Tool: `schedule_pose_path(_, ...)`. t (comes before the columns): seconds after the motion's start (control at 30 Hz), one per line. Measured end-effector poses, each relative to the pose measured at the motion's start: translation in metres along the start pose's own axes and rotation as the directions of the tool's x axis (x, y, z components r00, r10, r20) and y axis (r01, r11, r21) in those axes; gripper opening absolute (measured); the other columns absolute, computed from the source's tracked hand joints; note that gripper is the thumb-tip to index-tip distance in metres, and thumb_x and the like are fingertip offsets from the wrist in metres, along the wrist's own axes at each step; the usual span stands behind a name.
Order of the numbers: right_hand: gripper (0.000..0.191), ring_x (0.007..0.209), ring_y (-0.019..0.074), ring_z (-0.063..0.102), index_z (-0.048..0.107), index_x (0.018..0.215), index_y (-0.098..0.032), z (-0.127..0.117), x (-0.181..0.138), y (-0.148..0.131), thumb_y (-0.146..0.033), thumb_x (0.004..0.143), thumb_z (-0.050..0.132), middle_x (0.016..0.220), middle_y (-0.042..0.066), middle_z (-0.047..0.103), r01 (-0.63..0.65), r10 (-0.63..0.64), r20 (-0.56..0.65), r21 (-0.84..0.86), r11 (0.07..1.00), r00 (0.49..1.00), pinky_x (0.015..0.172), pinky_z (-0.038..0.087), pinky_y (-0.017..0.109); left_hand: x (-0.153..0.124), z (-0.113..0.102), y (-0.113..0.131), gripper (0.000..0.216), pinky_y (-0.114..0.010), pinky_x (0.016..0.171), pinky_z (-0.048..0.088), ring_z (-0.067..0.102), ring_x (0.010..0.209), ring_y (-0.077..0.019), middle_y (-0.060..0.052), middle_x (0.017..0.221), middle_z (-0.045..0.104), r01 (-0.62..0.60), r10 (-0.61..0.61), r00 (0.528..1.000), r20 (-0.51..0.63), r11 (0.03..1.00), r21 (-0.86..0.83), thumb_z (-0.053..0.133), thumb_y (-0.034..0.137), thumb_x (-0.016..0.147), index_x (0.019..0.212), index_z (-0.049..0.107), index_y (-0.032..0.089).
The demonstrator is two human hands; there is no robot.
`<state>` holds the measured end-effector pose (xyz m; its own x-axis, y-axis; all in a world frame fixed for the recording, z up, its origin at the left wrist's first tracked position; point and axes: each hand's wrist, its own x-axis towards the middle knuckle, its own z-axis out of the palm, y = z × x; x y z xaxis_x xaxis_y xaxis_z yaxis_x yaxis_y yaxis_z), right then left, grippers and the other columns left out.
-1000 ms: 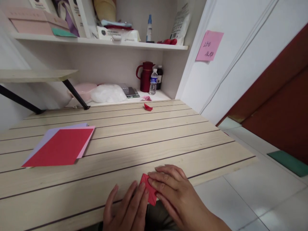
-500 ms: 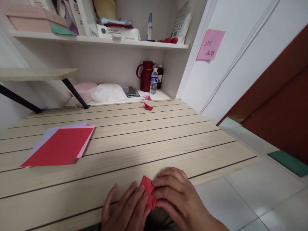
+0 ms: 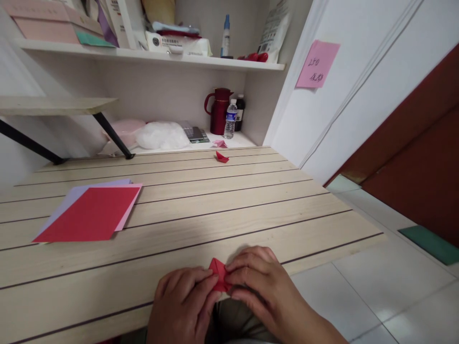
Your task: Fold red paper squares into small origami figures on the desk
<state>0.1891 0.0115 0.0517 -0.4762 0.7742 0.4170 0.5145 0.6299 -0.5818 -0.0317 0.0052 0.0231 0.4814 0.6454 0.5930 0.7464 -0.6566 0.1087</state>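
Observation:
A small folded piece of red paper (image 3: 217,270) lies at the front edge of the table, between my two hands. My left hand (image 3: 182,298) pinches its left side, the thumb near the lower edge and the fingers on top. On the other side, my right hand (image 3: 260,282) grips the paper with fingertips above and thumb below. Creases and a pointed top corner show on it; its lower part is partly covered by my fingers. Farther back on the table sits a small folded red paper boat (image 3: 222,157).
Red, pink and lilac paper sheets (image 3: 89,215) lie stacked on the left of the slatted table (image 3: 215,210). At the back stand a dark red jug (image 3: 219,112) and a water bottle (image 3: 230,120). A raised shelf (image 3: 57,105) on black legs stands back left.
My left fingers have curled in from lying flatter and now pinch the paper's lower left. The paper's lower part looks shorter than before. The right hand has barely moved.

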Motion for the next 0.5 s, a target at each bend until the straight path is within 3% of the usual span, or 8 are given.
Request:
schedule_pose_path(0.13,0.009,0.089,0.0186,0.059,0.066,0.093,-0.024,-0.001,0.007,-0.001,-0.016,0.093,0.062,0.091,-0.001,0.07,-0.07,0.07,0.01,0.031,0.997,0.998,0.083,0.04,0.036,0.006,-0.001,0.002,0.013,-0.029,0.075,0.049,0.067,0.082,-0.0119,0.007,0.089,0.073,0.09,-0.09,0.996,-0.001,0.994,-0.058,0.063,0.026,0.088,0.101,0.064,0.031)
schedule_pose_path(0.3,0.011,0.084,0.0201,0.054,0.061,0.085,-0.021,0.006,0.01,-0.001,-0.014,0.093,0.057,0.089,0.002,0.063,-0.152,0.151,-0.021,-0.035,0.988,0.988,0.075,0.041,0.035,0.003,0.004,0.004,0.006,-0.033,0.073,0.046,0.064,0.078,-0.0162,0.004,0.081,0.069,0.184,-0.184,0.982,-0.052,0.983,0.005,0.066,0.03,0.087,0.084,0.061,0.027)
schedule_pose_path(0.4,0.011,0.084,0.0215,0.053,0.059,0.085,-0.021,0.011,0.009,-0.001,-0.015,0.094,0.055,0.091,0.004,0.06,-0.172,0.17,-0.029,-0.088,0.981,0.985,0.075,0.042,0.036,0.001,0.009,0.007,0.009,-0.036,0.079,0.043,0.063,0.084,-0.0195,0.0,0.088,0.068,0.206,-0.2,0.974,-0.104,0.977,0.05,0.065,0.034,0.087,0.083,0.06,0.027)
schedule_pose_path(0.5,0.01,0.085,0.0233,0.053,0.058,0.086,-0.021,0.017,0.009,-0.002,-0.019,0.094,0.053,0.096,0.006,0.059,-0.187,0.182,-0.049,-0.155,0.97,0.982,0.075,0.043,0.039,0.001,0.013,0.013,0.015,-0.043,0.087,0.04,0.06,0.095,-0.0243,-0.005,0.099,0.067,0.305,-0.295,0.946,-0.137,0.95,0.064,0.056,0.036,0.092,0.081,0.059,0.026)
